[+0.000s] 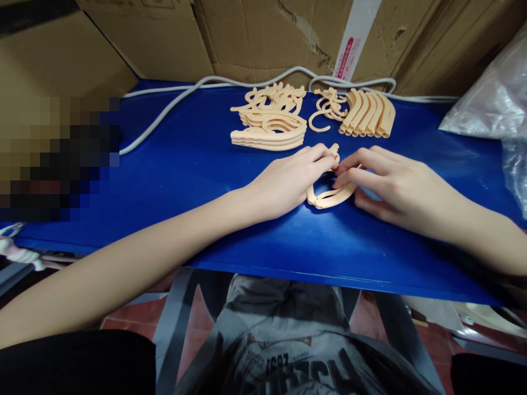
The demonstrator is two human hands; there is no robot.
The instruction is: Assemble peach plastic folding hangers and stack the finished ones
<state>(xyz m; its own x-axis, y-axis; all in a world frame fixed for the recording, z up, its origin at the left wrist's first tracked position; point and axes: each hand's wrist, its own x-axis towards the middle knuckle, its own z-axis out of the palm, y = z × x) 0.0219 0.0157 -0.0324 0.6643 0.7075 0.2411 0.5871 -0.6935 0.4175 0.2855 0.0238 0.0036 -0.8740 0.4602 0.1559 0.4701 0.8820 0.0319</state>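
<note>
A beige plastic folding hanger (331, 199) lies low over the blue table, between my two hands. My left hand (288, 178) is closed on its left and upper side, with the fingers bent over the top near the hook end. From the right, my right hand (389, 184) grips the other side, its thumb and fingertips curled around the rim. Fingers cover much of the hanger's upper part. Just behind my hands are a stack of assembled beige hangers (267, 140), a small pile of loose hooks (329, 107) and a row of curved hanger arms (368, 114).
The blue tabletop (197, 181) ends at a front edge near my lap. A white cable (164, 112) runs along the back, before cardboard boxes (263, 38). A clear plastic bag (486, 104) sits at the right. A blurred-out patch (57, 164) covers the left side.
</note>
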